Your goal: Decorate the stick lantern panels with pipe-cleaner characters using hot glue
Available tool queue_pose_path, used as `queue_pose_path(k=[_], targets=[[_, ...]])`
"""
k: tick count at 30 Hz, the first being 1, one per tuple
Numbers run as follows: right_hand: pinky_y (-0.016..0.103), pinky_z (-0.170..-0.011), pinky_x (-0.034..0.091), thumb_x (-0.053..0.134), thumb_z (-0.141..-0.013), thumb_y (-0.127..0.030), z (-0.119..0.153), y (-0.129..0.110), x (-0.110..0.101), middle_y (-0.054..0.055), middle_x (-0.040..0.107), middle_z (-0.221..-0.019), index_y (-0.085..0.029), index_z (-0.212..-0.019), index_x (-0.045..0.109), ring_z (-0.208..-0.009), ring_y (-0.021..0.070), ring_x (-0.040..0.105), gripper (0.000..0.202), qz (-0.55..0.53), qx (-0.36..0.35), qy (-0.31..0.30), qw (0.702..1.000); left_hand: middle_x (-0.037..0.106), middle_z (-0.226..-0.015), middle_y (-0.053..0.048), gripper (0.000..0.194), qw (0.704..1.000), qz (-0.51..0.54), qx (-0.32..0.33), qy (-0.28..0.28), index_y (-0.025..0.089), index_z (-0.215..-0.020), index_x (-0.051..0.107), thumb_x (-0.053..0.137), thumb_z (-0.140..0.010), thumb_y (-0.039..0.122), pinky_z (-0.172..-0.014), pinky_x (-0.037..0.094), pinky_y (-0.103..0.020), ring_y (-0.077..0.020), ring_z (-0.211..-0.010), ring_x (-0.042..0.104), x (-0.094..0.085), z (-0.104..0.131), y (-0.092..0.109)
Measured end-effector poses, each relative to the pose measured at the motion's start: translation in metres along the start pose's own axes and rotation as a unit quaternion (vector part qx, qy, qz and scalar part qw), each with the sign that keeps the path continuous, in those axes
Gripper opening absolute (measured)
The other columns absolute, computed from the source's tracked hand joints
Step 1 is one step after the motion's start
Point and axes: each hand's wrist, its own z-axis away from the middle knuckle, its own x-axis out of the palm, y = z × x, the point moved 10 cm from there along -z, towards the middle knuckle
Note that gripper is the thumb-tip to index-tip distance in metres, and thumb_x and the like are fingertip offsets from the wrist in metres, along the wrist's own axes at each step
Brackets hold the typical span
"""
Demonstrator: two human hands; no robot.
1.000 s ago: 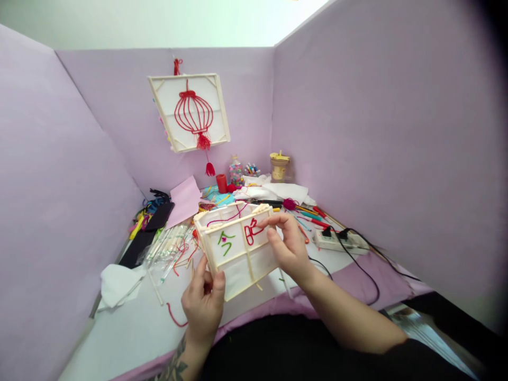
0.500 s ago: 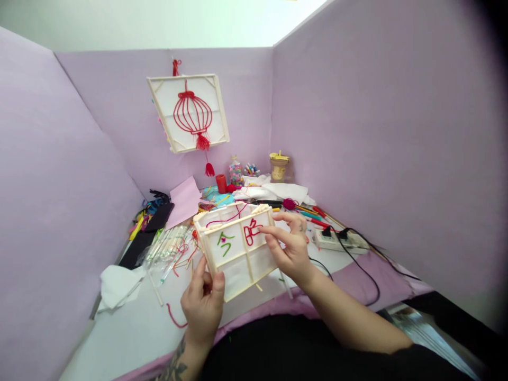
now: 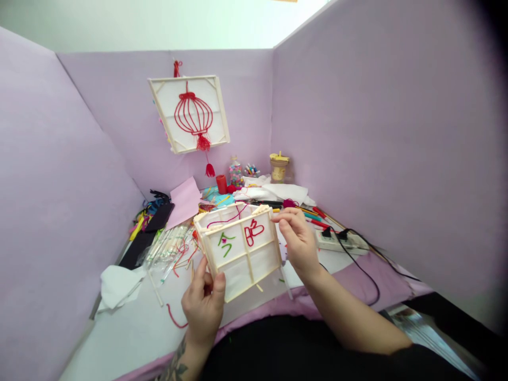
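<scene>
My left hand [image 3: 204,296] is closed on the lower left corner of a box-shaped paper lantern [image 3: 238,270], thumb in front. Pale sticks frame its white panels. The facing side carries a green fuzzy-wire character [image 3: 226,244] at the upper left and a red one [image 3: 253,233] at the upper right. Dark red yarn [image 3: 228,218] runs across its top opening. At the upper right edge, my right hand [image 3: 297,238] has its fingers curled, with a fingertip against the frame. The lantern is tilted above the white tabletop [image 3: 130,344].
A finished-looking lantern [image 3: 200,114] with a red tassel hangs on the back wall. Bagged sticks [image 3: 169,246] and white cloth [image 3: 119,286] lie left. A bead jar [image 3: 235,172] and red cylinder [image 3: 221,184] stand behind. A power strip [image 3: 341,241] with black cords lies right.
My right hand has drawn back to the right from the red character, its fingers more curled, uncovering that part of the panel. My left hand and the lantern have hardly moved.
</scene>
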Motion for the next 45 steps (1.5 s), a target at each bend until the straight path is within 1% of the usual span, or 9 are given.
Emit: queue_pose_path(k=[2,5,8,13,15,18,22,37,45], targets=[[0.042,-0.090,0.044,0.051,-0.092,-0.028,0.002,-0.002,-0.002,0.006,0.053,-0.099,-0.024,-0.088,0.068,-0.100,0.0226,0.054,0.018,0.006,-0.010,0.009,1.000,0.052,-0.054,0.008,0.041,1.000,-0.002,0.000,0.002,0.011,-0.122,0.061,0.057,-0.089,0.035,-0.049,0.044,-0.017,-0.0068,-0.043,0.051,0.000,0.000,0.000],[0.045,-0.095,0.039,0.055,-0.089,-0.028,0.005,-0.010,0.004,0.006,0.052,-0.108,-0.024,-0.085,0.070,-0.107,0.0246,0.051,0.017,0.061,-0.037,-0.013,0.997,0.051,-0.054,0.008,0.040,1.000,-0.010,0.009,0.007,0.011,-0.120,0.062,0.057,-0.089,0.036,-0.049,0.043,-0.017,-0.0065,-0.043,0.050,-0.001,0.000,0.001],[0.048,-0.097,0.036,0.056,-0.089,-0.028,0.006,-0.011,0.010,0.007,0.051,-0.115,-0.025,-0.085,0.073,-0.112,0.0262,0.047,0.017,0.100,-0.043,-0.031,0.994,0.050,-0.054,0.009,0.040,1.000,-0.017,0.017,0.010,0.011,-0.120,0.061,0.056,-0.090,0.036,-0.049,0.044,-0.016,-0.0060,-0.042,0.050,-0.002,0.000,0.003],[0.045,-0.092,0.040,0.054,-0.090,-0.028,0.008,-0.015,0.004,0.007,0.051,-0.112,-0.025,-0.089,0.072,-0.109,0.0255,0.049,0.019,0.096,-0.045,-0.003,0.994,0.051,-0.054,0.009,0.040,1.000,-0.015,0.025,0.011,0.010,-0.121,0.061,0.056,-0.090,0.035,-0.050,0.044,-0.016,-0.0058,-0.043,0.050,-0.001,0.001,0.003],[0.045,-0.089,0.041,0.054,-0.090,-0.026,0.010,-0.026,0.005,0.007,0.051,-0.112,-0.025,-0.090,0.073,-0.108,0.0257,0.049,0.018,0.104,-0.079,-0.009,0.991,0.051,-0.054,0.009,0.040,1.000,-0.015,0.025,0.009,0.010,-0.121,0.061,0.056,-0.090,0.035,-0.049,0.044,-0.016,-0.0058,-0.043,0.050,-0.001,0.001,0.004],[0.048,-0.093,0.040,0.057,-0.087,-0.022,0.015,-0.050,0.011,0.007,0.051,-0.119,-0.027,-0.093,0.073,-0.111,0.0275,0.046,0.019,0.143,-0.164,-0.027,0.976,0.050,-0.054,0.009,0.040,1.000,-0.016,0.025,0.008,0.009,-0.121,0.061,0.056,-0.091,0.035,-0.049,0.044,-0.015,-0.0055,-0.042,0.050,-0.001,-0.001,0.006],[0.051,-0.097,0.039,0.060,-0.084,-0.019,0.022,-0.068,0.015,0.008,0.049,-0.122,-0.028,-0.099,0.073,-0.112,0.0289,0.044,0.021,0.177,-0.241,-0.014,0.954,0.050,-0.054,0.009,0.039,0.999,-0.016,0.032,0.010,0.009,-0.121,0.061,0.055,-0.091,0.034,-0.050,0.044,-0.015,-0.0051,-0.043,0.050,-0.002,-0.002,0.009],[0.047,-0.095,0.042,0.067,-0.081,-0.018,0.031,-0.072,0.022,0.009,0.047,-0.124,-0.026,-0.101,0.072,-0.113,0.0297,0.042,0.021,0.243,-0.308,-0.009,0.920,0.051,-0.053,0.009,0.040,0.999,-0.017,0.047,0.010,0.008,-0.123,0.060,0.054,-0.092,0.033,-0.051,0.045,-0.014,-0.0051,-0.043,0.050,-0.002,-0.002,0.013],[0.047,-0.095,0.043,0.065,-0.083,-0.018,0.030,-0.072,0.018,0.009,0.048,-0.121,-0.026,-0.101,0.071,-0.110,0.0281,0.044,0.022,0.223,-0.301,0.000,0.927,0.052,-0.054,0.009,0.041,0.999,-0.026,0.038,0.006,0.009,-0.122,0.060,0.054,-0.092,0.035,-0.050,0.045,-0.015,-0.0053,-0.042,0.050,-0.002,-0.001,0.011]])
